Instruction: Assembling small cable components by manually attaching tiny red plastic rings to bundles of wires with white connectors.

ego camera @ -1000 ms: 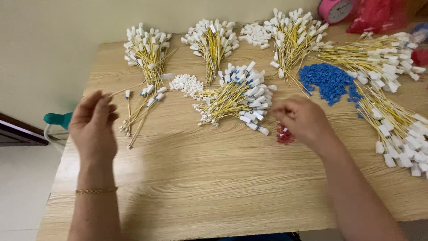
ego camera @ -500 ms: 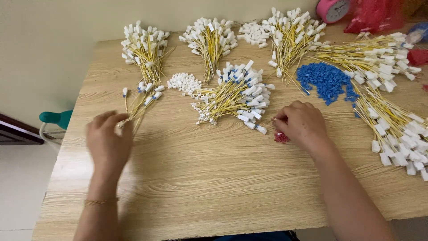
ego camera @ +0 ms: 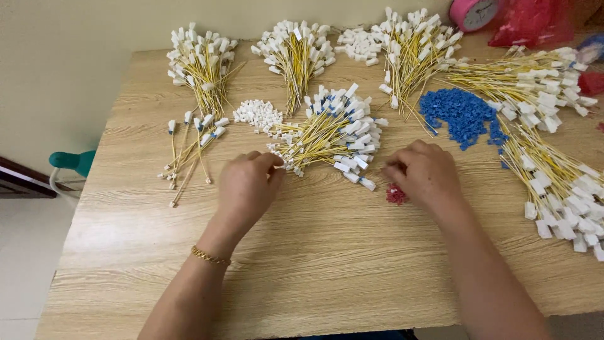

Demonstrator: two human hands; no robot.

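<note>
My left hand (ego camera: 246, 187) lies on the wooden table (ego camera: 327, 264), its fingertips touching the near end of a bundle of yellow wires with white and blue plugs (ego camera: 333, 132). My right hand (ego camera: 423, 173) rests to the right of that bundle, fingers curled over a small heap of red pieces (ego camera: 396, 194). Whether it pinches one of them is hidden. A few loose yellow wires with white plugs (ego camera: 189, 151) lie left of my left hand.
More bundles of yellow wires with white plugs (ego camera: 201, 66) (ego camera: 296, 50) (ego camera: 412, 47) (ego camera: 553, 164) fan out along the back and right. A pile of blue pieces (ego camera: 462, 113) and a small heap of white pieces (ego camera: 257, 114) lie between them. A pink round object (ego camera: 473, 11) stands at the back.
My left hand has moved right, from the loose wires at the left to the end of the middle bundle. My right hand has stayed by the red pieces.
</note>
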